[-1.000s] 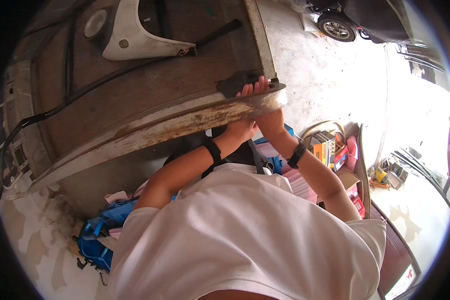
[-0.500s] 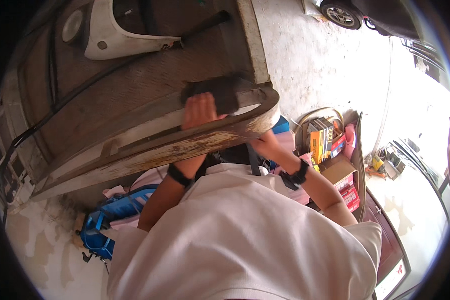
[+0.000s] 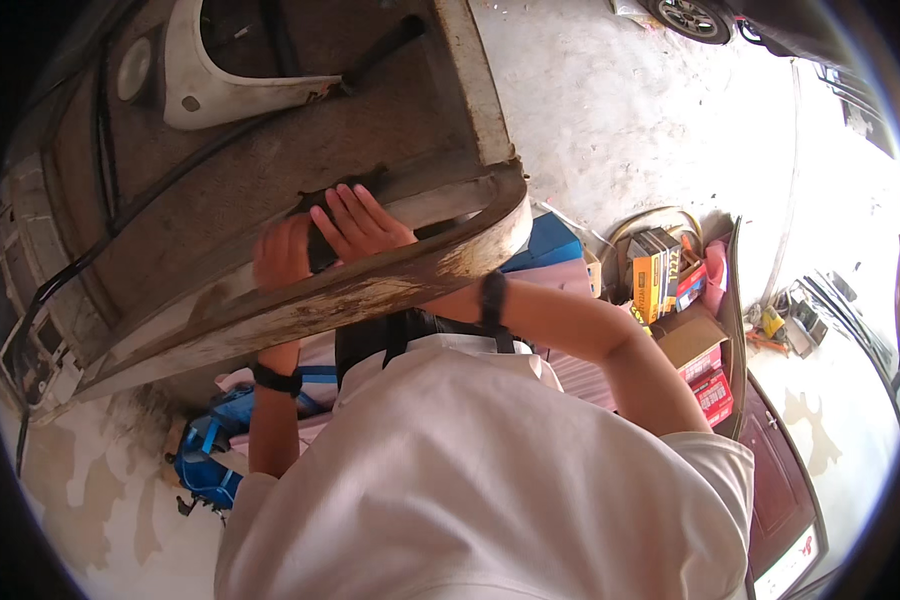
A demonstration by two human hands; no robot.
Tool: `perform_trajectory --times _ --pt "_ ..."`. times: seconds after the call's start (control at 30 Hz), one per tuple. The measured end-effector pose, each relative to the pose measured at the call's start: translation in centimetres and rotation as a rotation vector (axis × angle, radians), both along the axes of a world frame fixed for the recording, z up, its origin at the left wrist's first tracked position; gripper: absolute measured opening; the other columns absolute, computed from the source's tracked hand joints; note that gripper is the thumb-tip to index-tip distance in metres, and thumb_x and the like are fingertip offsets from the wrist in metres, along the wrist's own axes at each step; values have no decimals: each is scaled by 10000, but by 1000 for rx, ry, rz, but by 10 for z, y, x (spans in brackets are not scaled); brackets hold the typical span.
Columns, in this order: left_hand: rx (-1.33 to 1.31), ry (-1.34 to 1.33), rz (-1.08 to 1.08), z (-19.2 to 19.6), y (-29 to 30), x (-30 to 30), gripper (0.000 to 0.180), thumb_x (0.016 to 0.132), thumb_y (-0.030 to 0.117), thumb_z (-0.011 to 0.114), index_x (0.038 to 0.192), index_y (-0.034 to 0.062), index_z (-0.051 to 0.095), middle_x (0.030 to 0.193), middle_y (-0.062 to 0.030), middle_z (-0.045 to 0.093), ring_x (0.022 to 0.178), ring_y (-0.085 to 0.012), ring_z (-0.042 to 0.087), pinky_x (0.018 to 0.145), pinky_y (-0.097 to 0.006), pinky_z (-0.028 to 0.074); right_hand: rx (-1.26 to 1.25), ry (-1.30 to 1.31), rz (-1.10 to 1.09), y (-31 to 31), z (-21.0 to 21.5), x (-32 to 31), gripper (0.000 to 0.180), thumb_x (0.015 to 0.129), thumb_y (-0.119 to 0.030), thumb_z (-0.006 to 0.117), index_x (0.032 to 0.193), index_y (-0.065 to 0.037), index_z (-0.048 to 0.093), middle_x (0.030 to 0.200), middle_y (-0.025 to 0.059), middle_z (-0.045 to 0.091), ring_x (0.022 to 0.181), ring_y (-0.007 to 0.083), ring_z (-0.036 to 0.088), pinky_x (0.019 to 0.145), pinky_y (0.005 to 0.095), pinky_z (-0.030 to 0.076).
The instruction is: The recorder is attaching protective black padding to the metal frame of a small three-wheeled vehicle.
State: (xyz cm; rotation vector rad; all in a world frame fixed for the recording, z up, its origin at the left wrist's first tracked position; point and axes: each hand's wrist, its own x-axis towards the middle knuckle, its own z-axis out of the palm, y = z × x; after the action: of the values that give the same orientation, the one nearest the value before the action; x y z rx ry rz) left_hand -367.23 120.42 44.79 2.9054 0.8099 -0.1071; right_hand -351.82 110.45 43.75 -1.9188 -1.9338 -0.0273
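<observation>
A large brown surface (image 3: 260, 180) lies before me, edged by a raised curved rim (image 3: 370, 288) with worn, peeling pale paint. A limp-looking black piece (image 3: 320, 250) lies just inside the rim, mostly covered by my hands; I cannot make out its kind. My left hand (image 3: 282, 248) is closed at its left end, slightly blurred, its forearm passing under the rim. My right hand (image 3: 358, 225) reaches over from the right, fingers stretched out flat across the black piece. Its thumb is hidden.
A white curved panel (image 3: 185, 85) and a black cable (image 3: 160, 195) lie on the brown surface. Beneath are a blue bag (image 3: 210, 460) and a blue box (image 3: 548, 243). Yellow-black boxes (image 3: 652, 280) and red boxes (image 3: 710, 390) stand right. A car wheel (image 3: 692, 18) shows far off.
The black piece and my left hand have moved left along the rim. My right hand has come from under the rim's right end onto the black piece beside my left hand.
</observation>
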Motion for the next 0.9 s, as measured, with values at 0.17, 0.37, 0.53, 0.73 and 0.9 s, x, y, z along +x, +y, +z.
perform_trajectory --times 0.17,0.37,0.53,0.73,0.9 --pt "-15 -62 41 7 -2 3 383 805 350 566 1033 43 541 1022 -102 567 986 -253 558 1039 -416 357 -198 7 147 16 -10 -6 480 771 -348 510 1110 -11 557 940 87 569 964 269 564 1147 468 206" --pt "-153 -76 -46 -12 -17 44 253 796 184 540 1001 37 543 981 -101 554 916 -276 553 808 -411 436 -255 -335 102 -29 8 24 489 783 -227 500 1217 -2 499 1147 142 519 1165 297 489 1158 472 180" --pt "-70 -182 -35 -7 -69 122 287 813 235 543 1001 19 537 940 -142 541 883 -299 551 800 -411 446 -561 -639 41 -76 26 57 649 825 -267 443 1394 20 320 1445 169 334 1375 307 275 1159 432 176" --pt "245 -449 -55 -7 -86 154 359 851 275 508 1040 -30 524 1018 -180 574 949 -308 569 872 -437 461 -622 -404 -131 -90 29 62 677 832 -258 433 1427 25 276 1501 193 241 1400 301 225 1144 377 201" --pt "-26 -457 -93 -11 -85 142 487 841 268 545 1216 -26 446 1262 -214 488 1146 -355 499 982 -449 399 -407 -44 -42 -97 42 78 526 745 -185 535 1229 22 548 1343 208 473 1276 295 437 1059 371 356"
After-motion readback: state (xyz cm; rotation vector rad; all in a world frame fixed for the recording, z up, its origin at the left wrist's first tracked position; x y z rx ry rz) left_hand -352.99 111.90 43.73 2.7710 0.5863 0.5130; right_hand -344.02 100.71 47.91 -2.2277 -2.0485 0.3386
